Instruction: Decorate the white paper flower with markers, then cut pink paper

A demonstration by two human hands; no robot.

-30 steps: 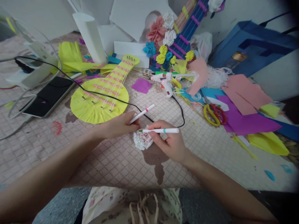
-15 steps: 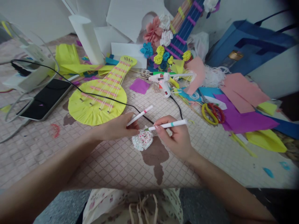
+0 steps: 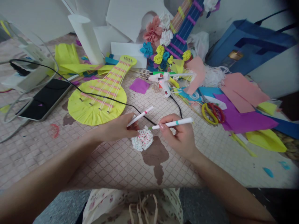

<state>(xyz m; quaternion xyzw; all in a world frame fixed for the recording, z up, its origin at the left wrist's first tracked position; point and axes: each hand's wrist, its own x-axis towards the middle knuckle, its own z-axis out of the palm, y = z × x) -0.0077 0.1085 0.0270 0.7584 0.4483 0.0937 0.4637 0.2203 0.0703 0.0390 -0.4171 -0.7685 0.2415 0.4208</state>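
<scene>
A white paper flower (image 3: 142,140), speckled with red and green dots, lies on the quilted table cover. My left hand (image 3: 125,126) is closed at its upper left edge, thumb against the petals. Between those fingers sits a white marker with a pink band (image 3: 141,115), pointing up to the right. My right hand (image 3: 178,133) grips a white marker with a green band (image 3: 176,123) like a pen. Its green tip is just beside the flower's upper right edge; whether they touch I cannot tell.
Behind my hands lie a yellow paper guitar (image 3: 97,102) and a white glue gun (image 3: 163,82) with a black cord. Red scissors (image 3: 216,113), yellow scissors (image 3: 209,113) and a purple sheet (image 3: 245,119) are at right. A phone (image 3: 46,99) lies left.
My right hand has shifted slightly right, drawing the green marker's tip from over the flower to its edge. My left hand stays at the flower, almost unmoved.
</scene>
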